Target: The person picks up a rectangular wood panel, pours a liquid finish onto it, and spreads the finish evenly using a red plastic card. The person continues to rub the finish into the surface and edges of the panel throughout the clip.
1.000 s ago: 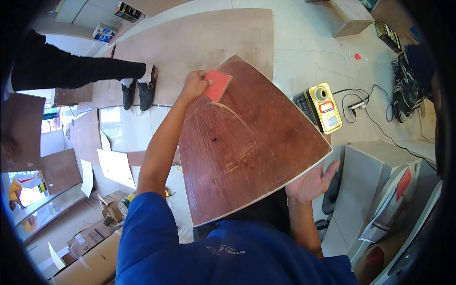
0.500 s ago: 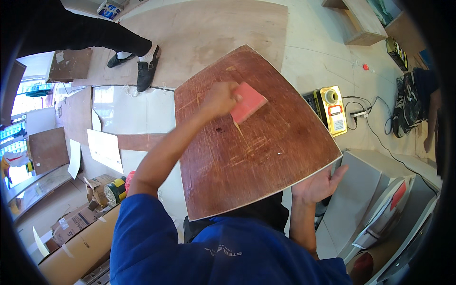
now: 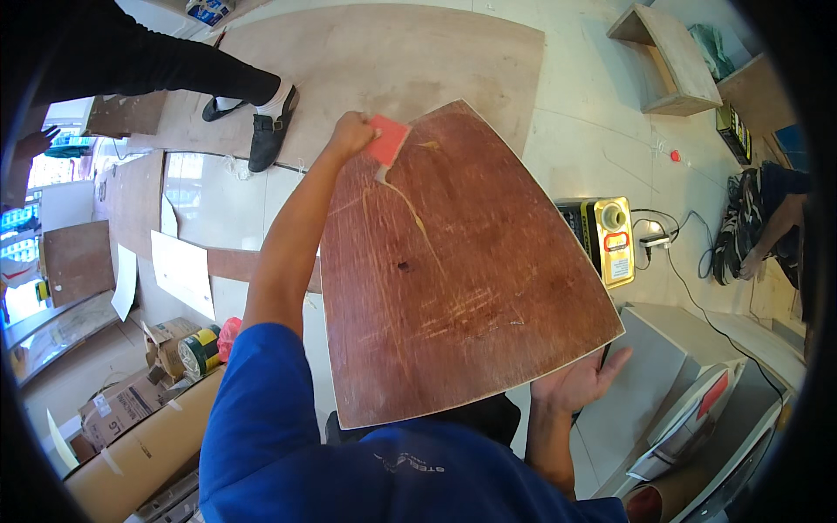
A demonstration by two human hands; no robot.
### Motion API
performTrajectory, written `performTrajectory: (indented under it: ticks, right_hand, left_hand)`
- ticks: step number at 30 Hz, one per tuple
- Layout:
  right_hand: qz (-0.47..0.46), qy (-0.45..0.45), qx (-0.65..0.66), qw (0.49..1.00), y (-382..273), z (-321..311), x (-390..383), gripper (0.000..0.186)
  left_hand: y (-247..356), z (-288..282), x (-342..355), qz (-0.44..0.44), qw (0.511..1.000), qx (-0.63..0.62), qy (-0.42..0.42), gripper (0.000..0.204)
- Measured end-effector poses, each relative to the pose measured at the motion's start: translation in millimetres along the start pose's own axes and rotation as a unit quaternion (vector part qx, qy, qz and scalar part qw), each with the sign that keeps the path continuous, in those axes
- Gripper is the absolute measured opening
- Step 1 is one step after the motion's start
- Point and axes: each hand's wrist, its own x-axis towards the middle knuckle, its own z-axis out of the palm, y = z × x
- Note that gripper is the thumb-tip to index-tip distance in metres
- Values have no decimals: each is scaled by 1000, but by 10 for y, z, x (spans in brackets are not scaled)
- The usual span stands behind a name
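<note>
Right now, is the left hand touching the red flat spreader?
Touching. The head view shows the left hand closed on the left side of the red flat spreader.

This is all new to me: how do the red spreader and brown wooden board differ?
The red spreader is small; the brown wooden board is large. The spreader's face is mostly plain; the board's is streaked and scuffed. The left hand grips the spreader; the open right hand is at the board's edge. Both look flat.

There is one red scraper (image 3: 388, 139), one big reddish board (image 3: 462, 279), one gold-topped tin (image 3: 619, 253), one bright blue shirt (image 3: 392, 488), two black clogs (image 3: 266, 144).
</note>
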Motion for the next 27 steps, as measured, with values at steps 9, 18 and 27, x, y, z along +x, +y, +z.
performTrajectory:
  ticks: [9, 18, 27]
  right_hand:
    - [0, 12, -15, 1000, -40, 15, -8, 78]
    - [-4, -13, 25, 1000, 8, -13, -4, 79]
    - [12, -103, 49, 993, -13, -88, 27, 76]
  left_hand:
    - [718, 816, 289, -22, 995, 95, 7, 40]
    - [-909, -134, -321, -122, 969, 210, 49, 30]
    - [1305, -246, -1663, 24, 989, -29, -140, 25]
